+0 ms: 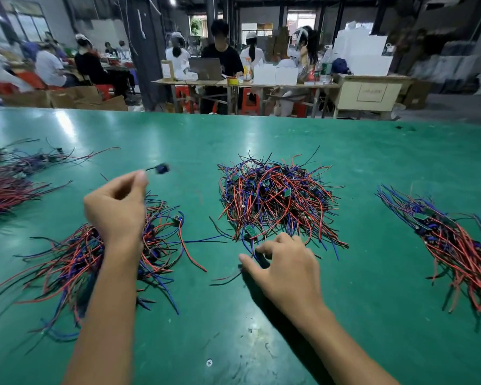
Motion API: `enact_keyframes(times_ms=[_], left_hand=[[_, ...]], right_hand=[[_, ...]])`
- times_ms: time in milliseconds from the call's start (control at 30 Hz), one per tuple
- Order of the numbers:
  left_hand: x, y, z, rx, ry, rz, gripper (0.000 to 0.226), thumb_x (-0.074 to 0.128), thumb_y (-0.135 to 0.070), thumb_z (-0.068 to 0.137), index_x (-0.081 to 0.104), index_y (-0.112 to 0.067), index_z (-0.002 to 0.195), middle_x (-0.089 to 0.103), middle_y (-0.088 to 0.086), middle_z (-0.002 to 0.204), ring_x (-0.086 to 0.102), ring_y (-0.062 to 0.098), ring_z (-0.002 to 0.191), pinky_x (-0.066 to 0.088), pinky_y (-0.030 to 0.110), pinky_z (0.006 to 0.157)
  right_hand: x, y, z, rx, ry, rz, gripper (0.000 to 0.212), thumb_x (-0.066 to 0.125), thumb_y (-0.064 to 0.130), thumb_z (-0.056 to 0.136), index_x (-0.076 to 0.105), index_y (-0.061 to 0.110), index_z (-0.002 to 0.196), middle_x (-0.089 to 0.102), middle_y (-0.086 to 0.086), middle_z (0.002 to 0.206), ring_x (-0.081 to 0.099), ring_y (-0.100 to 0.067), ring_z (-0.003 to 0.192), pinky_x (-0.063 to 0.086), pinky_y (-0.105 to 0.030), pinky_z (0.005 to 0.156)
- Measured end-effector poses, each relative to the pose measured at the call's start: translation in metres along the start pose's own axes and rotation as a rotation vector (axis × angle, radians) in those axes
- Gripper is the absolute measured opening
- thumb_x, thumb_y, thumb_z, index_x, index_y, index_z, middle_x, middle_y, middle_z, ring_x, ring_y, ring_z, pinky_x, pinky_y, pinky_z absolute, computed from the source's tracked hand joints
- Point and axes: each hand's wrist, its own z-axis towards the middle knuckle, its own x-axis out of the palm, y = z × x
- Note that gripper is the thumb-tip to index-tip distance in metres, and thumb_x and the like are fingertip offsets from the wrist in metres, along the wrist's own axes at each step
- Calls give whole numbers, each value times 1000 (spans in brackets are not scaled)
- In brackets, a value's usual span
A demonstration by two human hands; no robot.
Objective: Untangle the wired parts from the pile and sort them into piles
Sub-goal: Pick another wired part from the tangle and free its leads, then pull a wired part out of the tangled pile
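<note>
- Fingers of your left hand are curled, thumb and forefinger pinching one wired part by its thin lead; its small dark blue body, blurred, sticks out to the right above the mat.
- Your right hand is loosely spread, thumb and forefinger closing on a dark piece at the near edge of the tangled pile; whether they grip it, you cannot tell.
- That central pile is a round heap of red, blue and black wires pointing every way.
- Under your left wrist lies a sorted pile, wires fanning toward you and left.
- At right, another pile runs diagonally, far-left to near-right.
- Everything rests on a glossy green mat.
</note>
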Motion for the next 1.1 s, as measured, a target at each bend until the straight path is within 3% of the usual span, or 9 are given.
enact_keyframes(times_ms=[200, 333, 433, 567, 633, 800, 933, 1000, 1100], left_hand=[[-21, 12, 5, -75, -171, 683, 36, 65, -22, 88, 72, -12, 122, 70, 25, 111, 54, 42, 114, 47, 43, 91], [-1, 0, -15, 106, -143, 914, 45, 73, -26, 80, 65, -13, 122, 48, 22, 134, 35, 42, 127, 32, 48, 99], [17, -8, -30, 385, 27, 712, 40, 73, -27, 84, 65, -23, 124, 57, 10, 130, 46, 34, 120, 37, 43, 95], [44, -21, -73, 348, 823, 210, 32, 74, -38, 89, 70, -34, 121, 72, -16, 110, 63, 1, 104, 44, 20, 88], [53, -18, -91, 397, 1018, 180, 30, 77, -37, 86, 75, -31, 115, 75, -16, 105, 66, -1, 103, 45, 16, 91], [60, -10, -100, 329, 1081, 45, 9, 79, -24, 87, 82, -20, 94, 77, -5, 78, 70, 8, 66, 52, 19, 68], [53, -17, -85, 130, 903, -133, 10, 77, -26, 87, 81, -19, 92, 72, 3, 65, 54, 14, 45, 46, 24, 45], [49, -20, -76, -13, 795, -221, 15, 74, -30, 90, 81, -17, 94, 74, 13, 76, 48, 12, 42, 40, 20, 38], [46, -22, -63, -360, 701, -383, 20, 63, -29, 97, 76, -14, 99, 74, -1, 78, 44, 4, 43, 34, 14, 37]], right_hand=[[-10, -11, 2, 52, -34, 4, 20, 59, 39, 88, 76, 29, 95, 65, 8, 92, 61, -19, 94, 46, -32, 76], [-20, -25, 3, -13, -117, -11, 13, 60, 32, 95, 72, 28, 98, 70, 8, 95, 61, -20, 97, 43, -37, 84], [-27, -33, 5, -58, -231, 12, 10, 67, 16, 91, 70, 26, 93, 68, 6, 90, 60, -25, 88, 41, -40, 78], [-32, -39, 7, -162, -416, 92, 28, 72, -1, 82, 69, 25, 94, 66, 7, 91, 59, -25, 85, 38, -39, 74], [-32, -40, 5, -185, -487, 165, 27, 70, 2, 85, 68, 26, 95, 65, 10, 92, 59, -20, 86, 35, -36, 74], [-33, -41, 2, -210, -584, 221, 18, 72, 8, 90, 70, 24, 99, 65, 11, 96, 58, -18, 88, 33, -31, 76], [-35, -36, 3, -205, -683, 207, 19, 67, 26, 92, 65, 20, 110, 63, 7, 106, 54, -17, 93, 33, -29, 80], [-34, -35, 2, -220, -688, 234, 24, 69, 23, 89, 63, 18, 112, 61, 6, 104, 53, -17, 90, 38, -32, 80], [-30, -32, 0, -238, -599, 287, 26, 71, 23, 87, 63, 19, 111, 58, 7, 101, 55, -15, 87, 41, -33, 79]])
